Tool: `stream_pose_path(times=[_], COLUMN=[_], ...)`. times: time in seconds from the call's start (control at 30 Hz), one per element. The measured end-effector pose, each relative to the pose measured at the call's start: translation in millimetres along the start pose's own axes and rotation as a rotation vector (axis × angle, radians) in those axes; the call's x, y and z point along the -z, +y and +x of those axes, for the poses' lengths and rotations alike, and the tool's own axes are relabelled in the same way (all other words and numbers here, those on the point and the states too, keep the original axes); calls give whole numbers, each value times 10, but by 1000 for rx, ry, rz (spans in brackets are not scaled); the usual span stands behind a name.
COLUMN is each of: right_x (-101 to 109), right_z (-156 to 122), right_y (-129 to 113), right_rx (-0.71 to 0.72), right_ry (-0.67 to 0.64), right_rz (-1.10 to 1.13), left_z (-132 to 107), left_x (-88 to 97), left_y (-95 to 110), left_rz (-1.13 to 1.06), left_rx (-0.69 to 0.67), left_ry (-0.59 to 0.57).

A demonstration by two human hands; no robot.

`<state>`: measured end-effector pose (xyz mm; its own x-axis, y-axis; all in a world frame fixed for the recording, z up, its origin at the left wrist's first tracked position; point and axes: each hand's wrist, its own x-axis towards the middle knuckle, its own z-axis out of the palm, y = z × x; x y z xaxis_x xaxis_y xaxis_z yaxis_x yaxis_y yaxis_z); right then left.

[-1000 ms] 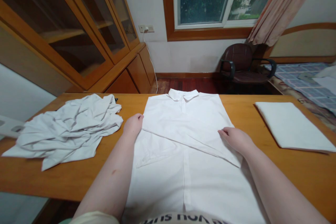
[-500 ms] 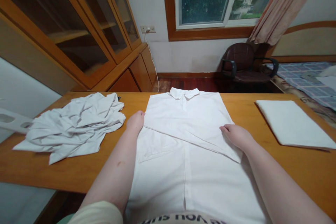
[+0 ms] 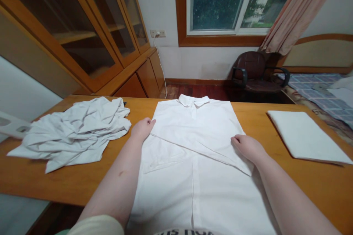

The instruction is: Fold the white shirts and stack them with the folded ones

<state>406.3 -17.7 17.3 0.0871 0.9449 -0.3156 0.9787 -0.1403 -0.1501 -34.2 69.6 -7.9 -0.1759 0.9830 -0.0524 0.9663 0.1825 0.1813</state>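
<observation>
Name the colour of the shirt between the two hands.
The shirt is plain white; it shows in the head view, the only one here.

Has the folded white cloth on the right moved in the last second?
No: the folded white cloth keeps its place against the far edge of the table; only the camera view shifts.

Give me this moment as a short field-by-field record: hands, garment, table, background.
Left hand: left hand closed on the left edge of the shirt
Right hand: right hand closed on the right edge
Garment: white shirt, spread flat, collar farthest from the person
Sleeves: sleeve fabric folded across the front
Table, left: crumpled white cloth
Table, right: flat, folded white item
Surface: wooden table
Background: window, office chair
</observation>
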Motion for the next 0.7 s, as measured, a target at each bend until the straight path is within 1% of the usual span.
stream_pose_path(times=[0.13,0.33,0.53,0.7], right_x=[5,80,25,0], right_z=[-1,-60,-10,39], right_y=[18,55,94,124], right_rx=[-2,12,-25,-67], right_ry=[-3,1,-24,-35], right_rz=[33,117,77,47], left_z=[37,33,-3,16], left_x=[6,20,39,12], left_y=[35,54,66,39], left_rz=[75,110,70,58], left_rx=[0,-5,7,2], left_ry=[-24,-39,-29,-18])
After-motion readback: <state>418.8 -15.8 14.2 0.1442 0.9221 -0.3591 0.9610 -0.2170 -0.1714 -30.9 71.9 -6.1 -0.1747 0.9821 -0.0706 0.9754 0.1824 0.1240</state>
